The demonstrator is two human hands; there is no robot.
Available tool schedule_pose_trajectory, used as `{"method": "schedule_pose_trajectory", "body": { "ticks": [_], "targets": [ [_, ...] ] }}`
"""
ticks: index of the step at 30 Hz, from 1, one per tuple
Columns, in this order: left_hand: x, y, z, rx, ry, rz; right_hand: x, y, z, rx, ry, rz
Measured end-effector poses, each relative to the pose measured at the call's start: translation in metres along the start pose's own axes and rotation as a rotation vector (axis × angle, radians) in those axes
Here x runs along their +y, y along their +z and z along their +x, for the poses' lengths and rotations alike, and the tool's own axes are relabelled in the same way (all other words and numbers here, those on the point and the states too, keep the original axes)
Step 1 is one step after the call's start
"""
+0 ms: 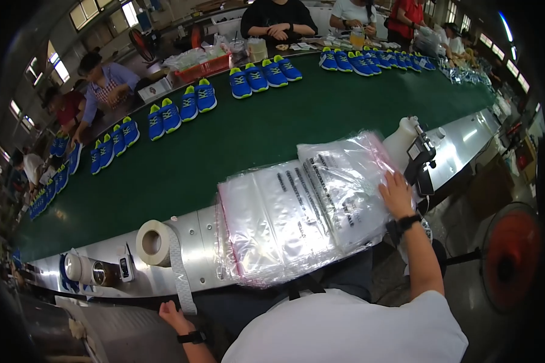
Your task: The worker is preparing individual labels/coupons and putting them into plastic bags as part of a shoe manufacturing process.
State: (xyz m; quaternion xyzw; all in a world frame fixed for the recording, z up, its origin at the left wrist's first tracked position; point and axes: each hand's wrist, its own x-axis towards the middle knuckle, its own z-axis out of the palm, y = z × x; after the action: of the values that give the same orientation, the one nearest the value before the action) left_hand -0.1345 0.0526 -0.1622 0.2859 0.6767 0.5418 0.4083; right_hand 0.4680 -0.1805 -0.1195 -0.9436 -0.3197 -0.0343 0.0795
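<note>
- Head view: right hand (396, 195) spread on clear plastic bags (309, 209), likely light, limp, slippery; best gripped by edges.
- Left hand (175, 317) beside pale strip (180, 275); cannot tell whether pinching.

Moderate light is cast over the middle, with windows (85, 13) seen bright at the upper left and strip lights (506, 28) at the upper right. Harsh white glare is thrown back by the plastic bags (266, 224) and metal bench (194, 249). Straight edges are bowed, corners blackened, and distant detail softened.
</note>
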Motion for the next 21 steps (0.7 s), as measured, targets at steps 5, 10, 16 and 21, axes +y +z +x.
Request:
{"method": "schedule_pose_trajectory", "body": {
  "ticks": [5,10,16,21],
  "targets": [
    [-0.033,-0.015,0.027,-0.530,-0.084,-0.005,0.035,-0.014,-0.084,0.155,-0.098,-0.266],
    [0.032,-0.012,-0.002,-0.879,0.211,0.683,0.039,-0.035,-0.090,0.455,0.033,-0.128],
    [0.080,0.097,-0.085,-1.036,-0.056,0.108,-0.183,-0.068,-0.102,0.038,-0.665,0.874],
    [0.079,0.133,-0.115,-1.100,-0.341,-0.214,-0.283,-0.025,-0.120,-0.994,-0.513,1.507]
  ]
}}
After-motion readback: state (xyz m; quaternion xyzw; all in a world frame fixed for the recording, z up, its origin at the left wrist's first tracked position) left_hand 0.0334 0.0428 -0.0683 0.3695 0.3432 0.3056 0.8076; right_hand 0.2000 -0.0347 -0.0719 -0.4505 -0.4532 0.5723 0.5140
